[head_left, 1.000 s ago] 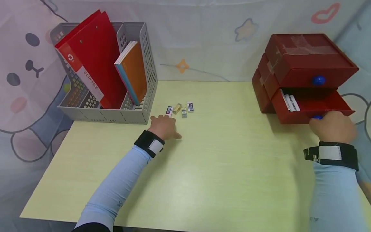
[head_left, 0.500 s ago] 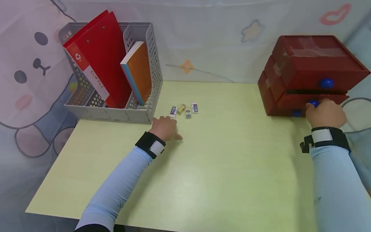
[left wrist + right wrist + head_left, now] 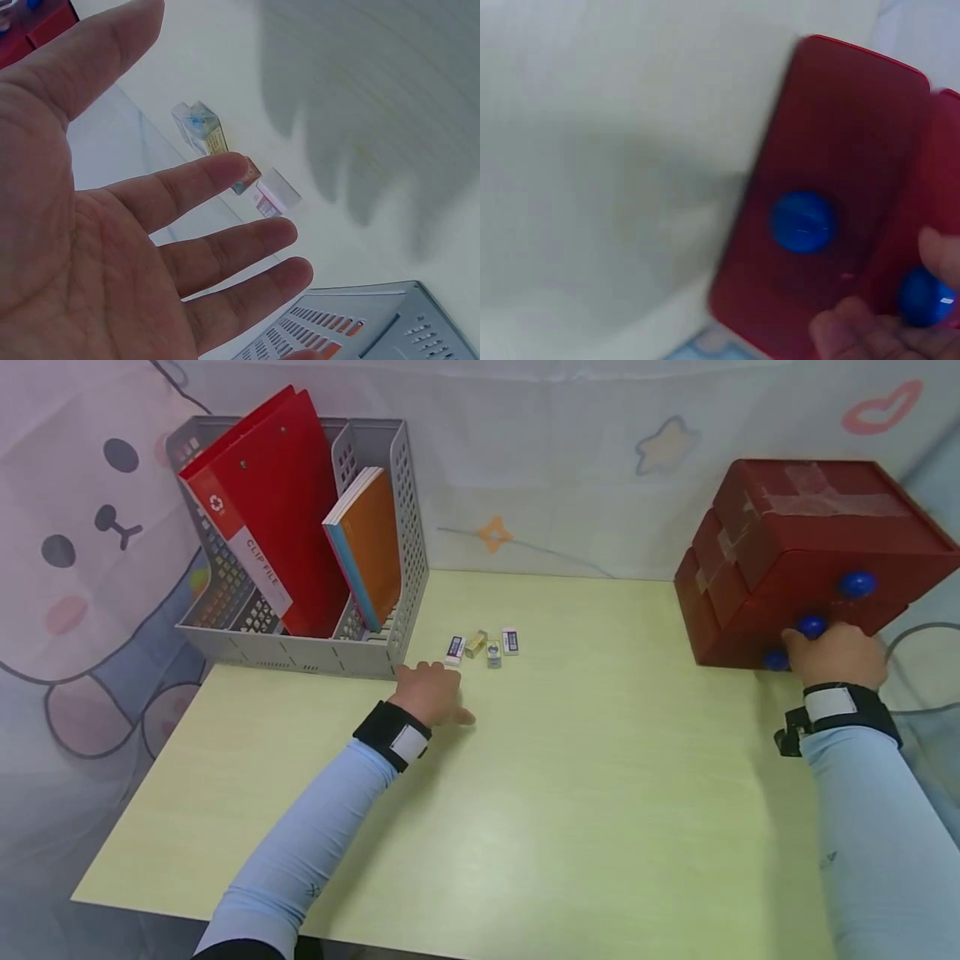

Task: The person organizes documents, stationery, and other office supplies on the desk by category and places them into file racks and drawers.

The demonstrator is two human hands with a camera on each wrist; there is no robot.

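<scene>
In the head view my left hand (image 3: 429,693) is held over the pale yellow table, fingers spread, just in front of several small eraser-like blocks (image 3: 454,650). The left wrist view has its palm and straight fingers (image 3: 202,187) with nothing between them; some blocks (image 3: 276,193) show past the fingertips. On the right, my right hand (image 3: 843,656) is at the blue middle knob (image 3: 812,627) of a dark red drawer box (image 3: 847,531). Thumb and fingers lie around that knob (image 3: 924,296) in the right wrist view. The middle drawer is flush with the box front.
A grey perforated file rack (image 3: 300,656) stands at the back left, holding a red clip file (image 3: 273,518) and thin books (image 3: 375,543). Other blue knobs (image 3: 857,584) stick out from the drawer fronts. A patterned cloth (image 3: 555,468) hangs behind the table.
My right hand has moved away from me, pushing the middle drawer with white sticks inside back into the box. The left hand has stayed near the small blocks; the view has shifted slightly.
</scene>
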